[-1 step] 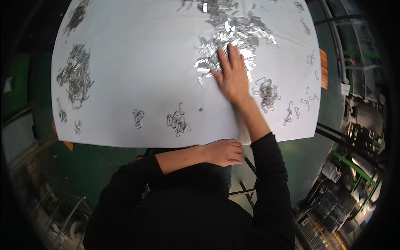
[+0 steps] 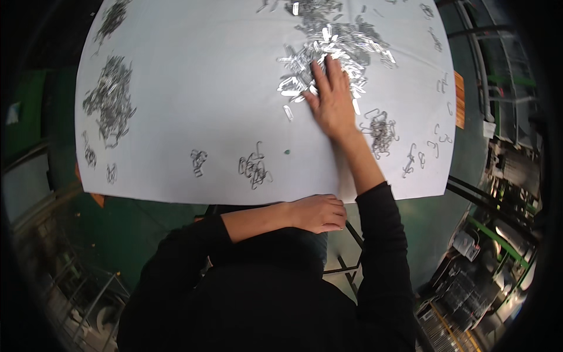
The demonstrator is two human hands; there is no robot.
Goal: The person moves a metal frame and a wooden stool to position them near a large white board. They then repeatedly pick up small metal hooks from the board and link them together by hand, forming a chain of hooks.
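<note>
My right hand (image 2: 334, 108) lies palm down on a heap of small shiny metal strips (image 2: 299, 88), its fingers spread and pressing onto the near side. Nothing shows gripped in it, though the pieces under the palm are hidden. At the table's near edge rests my left hand (image 2: 319, 213), back up, with the fingers curled together. Whatever is under those fingers, if anything, is out of sight. Just right of my right wrist sits a tangled clump of bent wire hooks (image 2: 381, 134). One loose strip (image 2: 288, 112) lies left of the right hand.
The white table (image 2: 199, 82) carries a large pile of grey metal pieces (image 2: 111, 100) at left and another pile (image 2: 112, 19) behind it. Smaller hook clumps (image 2: 255, 169) lie near the front edge, with scattered hooks along the right side. A small green bit (image 2: 287, 152) lies near the front.
The whole view has shifted slightly, with the table appearing a little to the right and higher. Both hands keep nearly the same places on the table.
</note>
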